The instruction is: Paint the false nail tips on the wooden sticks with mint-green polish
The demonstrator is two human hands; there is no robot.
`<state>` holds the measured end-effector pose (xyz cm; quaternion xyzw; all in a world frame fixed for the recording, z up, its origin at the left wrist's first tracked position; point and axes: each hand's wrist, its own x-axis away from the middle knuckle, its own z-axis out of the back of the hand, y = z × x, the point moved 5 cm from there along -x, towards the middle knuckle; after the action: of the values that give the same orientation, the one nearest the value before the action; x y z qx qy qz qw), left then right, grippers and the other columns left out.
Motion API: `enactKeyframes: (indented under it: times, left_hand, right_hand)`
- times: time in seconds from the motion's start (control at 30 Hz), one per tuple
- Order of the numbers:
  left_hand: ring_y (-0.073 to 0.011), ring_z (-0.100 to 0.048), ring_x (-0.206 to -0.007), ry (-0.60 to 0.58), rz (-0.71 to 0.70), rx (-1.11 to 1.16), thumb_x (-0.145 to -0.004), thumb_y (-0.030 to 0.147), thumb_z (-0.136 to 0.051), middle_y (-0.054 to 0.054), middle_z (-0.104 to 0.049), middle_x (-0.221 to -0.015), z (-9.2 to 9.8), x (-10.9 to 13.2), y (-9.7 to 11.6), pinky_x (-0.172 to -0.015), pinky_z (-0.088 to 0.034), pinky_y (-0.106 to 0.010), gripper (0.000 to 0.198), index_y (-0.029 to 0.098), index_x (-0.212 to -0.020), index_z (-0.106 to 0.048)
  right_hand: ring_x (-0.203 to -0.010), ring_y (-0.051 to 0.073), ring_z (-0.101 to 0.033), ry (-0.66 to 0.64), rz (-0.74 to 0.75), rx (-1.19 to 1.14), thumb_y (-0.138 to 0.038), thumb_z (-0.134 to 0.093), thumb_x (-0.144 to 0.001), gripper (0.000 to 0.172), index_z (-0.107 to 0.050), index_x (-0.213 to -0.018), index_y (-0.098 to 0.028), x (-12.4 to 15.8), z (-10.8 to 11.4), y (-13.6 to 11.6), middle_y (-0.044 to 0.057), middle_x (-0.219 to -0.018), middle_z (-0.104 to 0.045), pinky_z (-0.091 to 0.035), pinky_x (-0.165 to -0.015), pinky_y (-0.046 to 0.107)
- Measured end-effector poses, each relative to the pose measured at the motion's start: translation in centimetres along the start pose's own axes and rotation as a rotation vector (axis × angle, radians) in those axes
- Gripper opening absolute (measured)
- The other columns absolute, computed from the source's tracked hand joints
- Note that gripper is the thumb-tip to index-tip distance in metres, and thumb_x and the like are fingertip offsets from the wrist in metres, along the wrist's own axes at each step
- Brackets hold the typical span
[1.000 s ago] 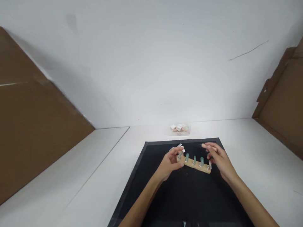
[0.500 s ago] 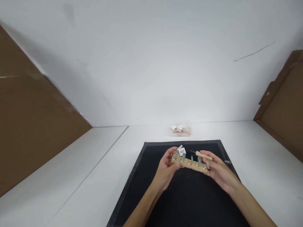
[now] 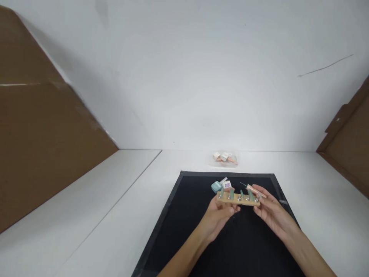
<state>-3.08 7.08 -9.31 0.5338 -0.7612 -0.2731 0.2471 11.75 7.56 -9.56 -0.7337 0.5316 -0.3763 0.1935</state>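
A narrow wooden strip [image 3: 241,201] is held level above the black mat. Along it sit several silver knobs and green nail-shaped tips [image 3: 232,193], which look like false nails on a stand. My left hand [image 3: 217,217] is closed around the strip's left part, thumb in front. At the right end, my right hand [image 3: 272,211] touches the strip with its lower fingers while gripping a nail polish brush [image 3: 255,191] by its peach handle. The brush's thin dark tip points up and left. Behind the strip lie a teal bottle [image 3: 216,187] and a small white square piece with a purple mark [image 3: 227,185].
Beneath everything is a black mat [image 3: 242,246] on a white table. A clear tray [image 3: 223,164] with white blocks and peach sticks stands behind it. A small clear piece [image 3: 283,201] lies by the mat's right edge. Cardboard panels [image 3: 52,154] flank the table.
The view has shifted, and the strip sits more level now. My left hand has shifted lower on it, uncovering the teal bottle. The brush stays in my right hand.
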Motion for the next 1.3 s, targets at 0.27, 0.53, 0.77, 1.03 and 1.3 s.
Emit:
enactKeyframes:
  times: [0.27,0.53,0.77,1.03,1.3]
  left_hand:
    - [-0.0109,-0.058,-0.065,-0.142,0.083,-0.112,-0.057,0.031,-0.080,-0.002,-0.065,-0.071,-1.0,0.6,-1.8,-0.067,-0.045,-0.027,0.040,0.014,-0.088,-0.064]
    - [-0.0118,-0.060,-0.067,-0.004,0.144,-0.153,-0.047,0.019,-0.083,-0.001,-0.066,-0.073,-0.3,0.1,-2.4,-0.066,-0.048,-0.026,0.039,0.013,-0.081,-0.064]
    - [-0.0066,-0.051,-0.055,0.154,0.140,0.011,-0.053,0.022,-0.079,0.001,-0.058,-0.062,1.0,-0.6,-3.2,-0.057,-0.047,-0.021,0.032,0.011,-0.078,-0.064]
    - [-0.0009,-0.036,-0.045,0.211,0.206,0.123,-0.049,0.011,-0.075,0.005,-0.048,-0.057,1.7,-0.9,-3.4,-0.041,-0.030,-0.013,0.031,0.013,-0.076,-0.061]
    - [-0.0033,-0.035,-0.042,0.021,0.196,-0.132,-0.053,0.022,-0.074,0.006,-0.047,-0.051,0.8,-0.4,-3.3,-0.038,-0.032,-0.017,0.027,0.014,-0.076,-0.062]
  right_hand:
    - [-0.055,0.010,-0.061,-0.158,-0.051,0.096,-0.029,-0.081,-0.059,0.033,-0.069,-0.088,-0.021,0.7,-1.8,2.0,0.002,-0.080,-0.070,-0.054,-0.054,0.022]
    - [-0.077,0.014,-0.063,-0.147,-0.049,0.169,-0.033,-0.081,-0.058,0.032,-0.069,-0.085,-0.022,0.4,-1.2,2.0,0.003,-0.094,-0.069,-0.052,-0.062,0.023]
    - [-0.060,0.010,-0.053,-0.015,0.094,0.446,-0.046,-0.073,-0.063,0.035,-0.069,-0.084,-0.019,-0.7,0.3,1.0,0.000,-0.069,-0.061,-0.042,-0.052,0.021]
    - [-0.056,0.010,-0.046,0.042,0.412,0.588,-0.040,-0.069,-0.070,0.024,-0.066,-0.085,-0.022,-0.8,0.9,-1.7,-0.004,-0.062,-0.053,-0.039,-0.056,0.025]
    - [-0.060,0.012,-0.053,-0.060,0.563,0.493,-0.035,-0.076,-0.064,0.013,-0.069,-0.066,-0.024,0.7,0.8,-3.0,0.001,-0.078,-0.063,-0.044,-0.063,0.028]
